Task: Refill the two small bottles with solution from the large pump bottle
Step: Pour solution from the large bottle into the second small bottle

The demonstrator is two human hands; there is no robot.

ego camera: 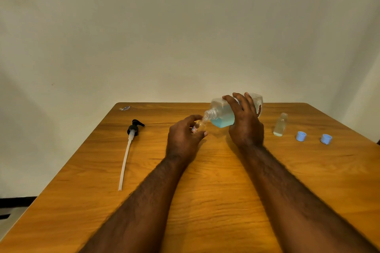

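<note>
Your bare forearms reach forward over a wooden desk. Just left of centre, your left hand curls its fingers round a small clear bottle, pinching it tilted with its open mouth toward 1 o'clock. Your right hand grips the large clear bottle, its fingers spread over the bottle's side. That bottle is tipped nearly sideways with its pump off, and its threaded neck points to 9 o'clock and meets the small bottle's mouth. Blue solution pools along its lower side. At 2 o'clock a second small bottle stands upright and uncapped. Right of it lie a blue cap and, apart, a second blue cap. At 10 o'clock lies the black pump head, its white tube running toward 7 o'clock.
</note>
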